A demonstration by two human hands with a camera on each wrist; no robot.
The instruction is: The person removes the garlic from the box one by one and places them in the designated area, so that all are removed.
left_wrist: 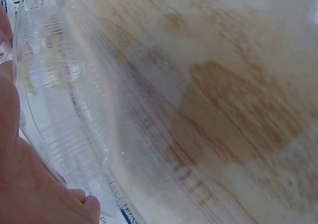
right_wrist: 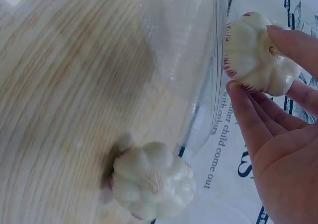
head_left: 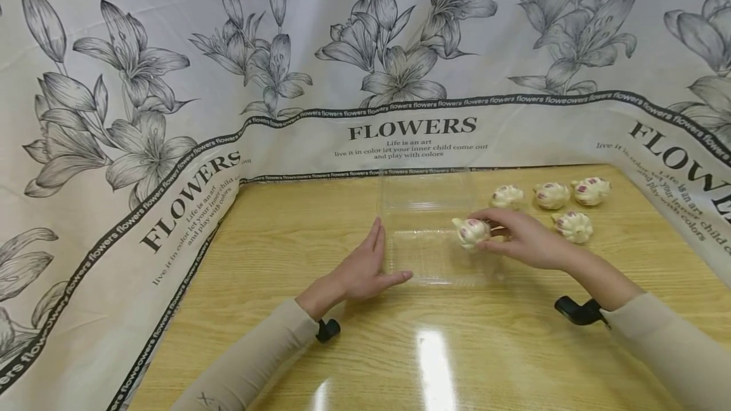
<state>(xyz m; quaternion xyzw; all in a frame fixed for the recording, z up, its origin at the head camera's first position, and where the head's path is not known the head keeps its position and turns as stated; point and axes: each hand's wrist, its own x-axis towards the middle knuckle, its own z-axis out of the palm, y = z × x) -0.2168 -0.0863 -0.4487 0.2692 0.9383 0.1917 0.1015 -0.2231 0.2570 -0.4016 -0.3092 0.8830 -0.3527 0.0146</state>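
A clear plastic clamshell container (head_left: 424, 259) lies open on the wooden table (head_left: 457, 347). My left hand (head_left: 371, 259) rests flat with straight fingers against the container's left edge. In the left wrist view the ribbed container wall (left_wrist: 64, 114) sits right by my left hand (left_wrist: 25, 184). My right hand (head_left: 498, 234) pinches a white garlic bulb (head_left: 471, 232) with purple streaks at the container's right side. In the right wrist view the held bulb (right_wrist: 253, 52) sits between the fingertips of my right hand (right_wrist: 258, 114), next to the container's rim (right_wrist: 198, 60).
Several more garlic bulbs lie on the table right of the container: a row (head_left: 551, 195) at the back and one (head_left: 573, 226) nearer, also in the right wrist view (right_wrist: 151, 179). A flower-printed cloth (head_left: 171, 113) rises behind and on both sides.
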